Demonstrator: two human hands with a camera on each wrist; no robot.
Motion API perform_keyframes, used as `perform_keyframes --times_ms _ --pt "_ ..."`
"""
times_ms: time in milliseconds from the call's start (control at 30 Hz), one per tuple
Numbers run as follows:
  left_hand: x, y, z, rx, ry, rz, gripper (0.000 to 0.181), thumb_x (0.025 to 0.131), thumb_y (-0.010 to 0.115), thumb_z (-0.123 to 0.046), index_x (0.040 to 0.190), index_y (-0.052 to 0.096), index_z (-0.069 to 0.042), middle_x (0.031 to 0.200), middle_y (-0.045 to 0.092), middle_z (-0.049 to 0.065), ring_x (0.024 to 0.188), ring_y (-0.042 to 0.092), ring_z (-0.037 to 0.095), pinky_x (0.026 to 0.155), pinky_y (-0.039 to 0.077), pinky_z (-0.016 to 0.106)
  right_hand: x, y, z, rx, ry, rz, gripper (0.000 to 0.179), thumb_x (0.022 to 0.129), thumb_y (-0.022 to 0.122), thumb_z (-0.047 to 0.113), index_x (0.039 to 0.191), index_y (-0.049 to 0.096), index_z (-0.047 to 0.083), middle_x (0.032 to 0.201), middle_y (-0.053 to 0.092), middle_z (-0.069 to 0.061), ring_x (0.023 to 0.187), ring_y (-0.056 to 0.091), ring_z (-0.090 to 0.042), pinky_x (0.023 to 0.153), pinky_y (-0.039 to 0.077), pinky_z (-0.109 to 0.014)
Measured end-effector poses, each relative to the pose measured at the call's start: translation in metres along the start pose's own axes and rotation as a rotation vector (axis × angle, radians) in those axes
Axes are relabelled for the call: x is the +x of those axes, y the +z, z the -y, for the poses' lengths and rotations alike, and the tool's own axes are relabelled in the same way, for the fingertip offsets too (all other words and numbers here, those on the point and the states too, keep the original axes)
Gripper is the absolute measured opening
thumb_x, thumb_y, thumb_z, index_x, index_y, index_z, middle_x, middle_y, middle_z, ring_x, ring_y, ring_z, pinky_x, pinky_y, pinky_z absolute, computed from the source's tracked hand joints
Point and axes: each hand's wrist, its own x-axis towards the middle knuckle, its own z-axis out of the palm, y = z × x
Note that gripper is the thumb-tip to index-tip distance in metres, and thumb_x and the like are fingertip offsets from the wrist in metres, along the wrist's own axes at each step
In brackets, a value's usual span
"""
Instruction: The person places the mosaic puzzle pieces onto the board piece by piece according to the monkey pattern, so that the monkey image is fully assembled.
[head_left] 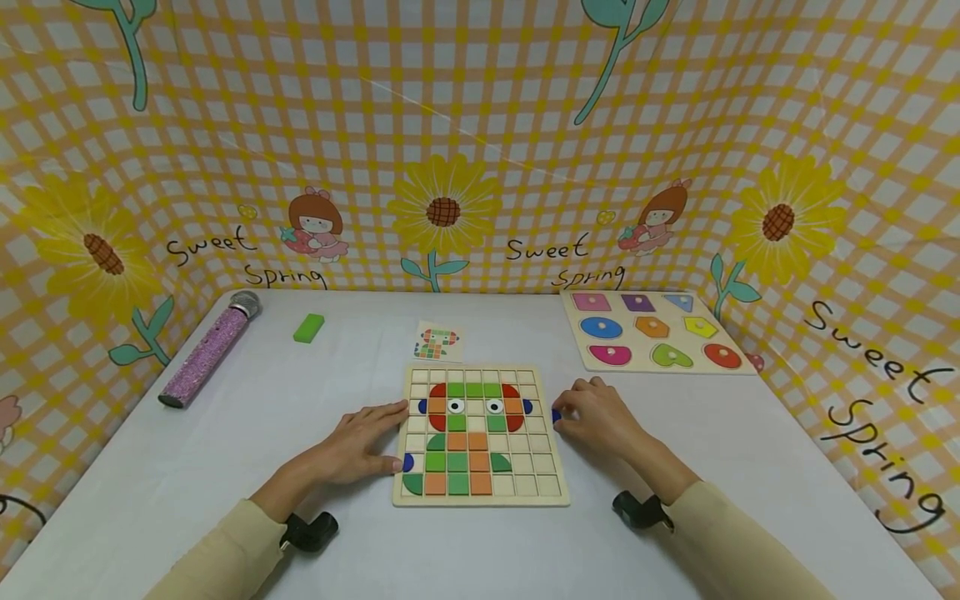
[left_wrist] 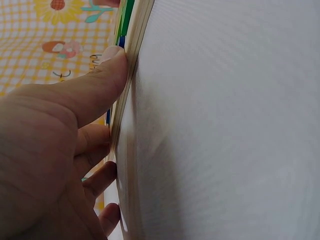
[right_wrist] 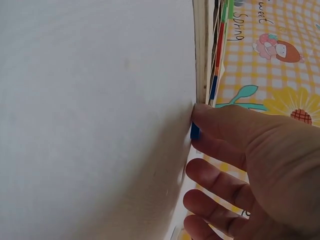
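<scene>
A square wooden grid puzzle board (head_left: 525, 502) lies in the middle of the table, filled partly with red, green, orange and blue pieces and two eye pieces. My left hand (head_left: 348, 446) rests along the board's left side, fingers extended, its thumb by a blue half-round piece (head_left: 408, 462). The left wrist view has that thumb (left_wrist: 100, 90) over the board's edge. To the right of the board, my right hand (head_left: 603, 417) pinches a small blue piece (right_wrist: 195, 130) between thumb and index finger; the fingers hide most of its shape. Behind the board lies a picture card (head_left: 439, 342).
At the back right is a shape puzzle board (head_left: 611, 312) with knobbed, colored pieces. A pink glitter microphone (head_left: 210, 350) lies at the left, and a green block (head_left: 308, 328) lies nearby. Patterned cloth (head_left: 337, 125) walls the table's back and sides.
</scene>
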Motion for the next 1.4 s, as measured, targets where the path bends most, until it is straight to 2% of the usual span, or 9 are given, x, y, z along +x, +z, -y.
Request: perform_keyframes --times_ms 200,400,667,967,1200,1400 --pt "0.0 0.001 0.001 0.0 0.004 -0.01 0.076 0.084 0.069 -0.036 0.146 0.035 -0.008 0.156 0.028 0.008 0.141 0.025 0.035 0.108 0.02 0.06 0.001 0.0 -0.002 0.012 0.0 -0.002 0.024 0.074 0.078 0.025 0.095 0.074 0.012 0.084 0.061 0.0 0.084 0.045 -0.019 0.072 0.036 -0.032" --pt "0.0 0.001 0.001 -0.005 -0.008 -0.004 0.076 0.084 0.069 -0.035 0.146 0.035 -0.009 0.156 0.028 0.007 0.142 0.024 0.034 0.109 0.019 0.059 -0.002 -0.006 0.005 0.061 -0.018 -0.042 0.025 0.074 0.079 0.025 0.095 0.074 0.013 0.087 0.062 -0.001 0.085 0.044 -0.018 0.072 0.036 -0.031" --pt "0.0 0.0 0.0 -0.003 0.003 -0.01 0.075 0.084 0.068 -0.036 0.146 0.035 -0.008 0.156 0.028 0.009 0.142 0.025 0.035 0.109 0.02 0.059 -0.008 -0.012 0.038 0.115 -0.076 -0.063 0.025 0.074 0.079 0.029 0.094 0.075 0.014 0.09 0.064 0.002 0.086 0.045 -0.015 0.075 0.038 -0.031" --pt "0.0 0.001 0.0 -0.001 0.009 -0.01 0.076 0.085 0.068 -0.037 0.146 0.035 -0.007 0.156 0.028 0.009 0.142 0.025 0.035 0.108 0.02 0.06 -0.007 -0.005 0.075 0.127 -0.233 -0.095 0.023 0.072 0.081 0.03 0.089 0.074 0.016 0.087 0.065 0.003 0.084 0.044 -0.011 0.073 0.039 -0.029" --pt "0.0 0.0 -0.001 -0.003 0.001 -0.004 0.075 0.084 0.069 -0.034 0.146 0.035 -0.007 0.156 0.028 0.008 0.142 0.024 0.034 0.109 0.02 0.059 0.0 -0.001 0.107 0.178 -0.243 -0.055 0.019 0.076 0.078 0.03 0.091 0.074 0.018 0.09 0.065 0.003 0.088 0.046 -0.014 0.077 0.039 -0.033" --pt "-0.001 -0.001 -0.001 -0.012 0.002 0.0 0.075 0.084 0.069 -0.034 0.146 0.035 -0.007 0.156 0.028 0.009 0.142 0.025 0.036 0.109 0.02 0.06 0.009 0.005 0.13 0.16 -0.275 -0.02 0.021 0.078 0.075 0.035 0.093 0.073 0.02 0.094 0.066 0.004 0.088 0.046 -0.013 0.077 0.039 -0.03"
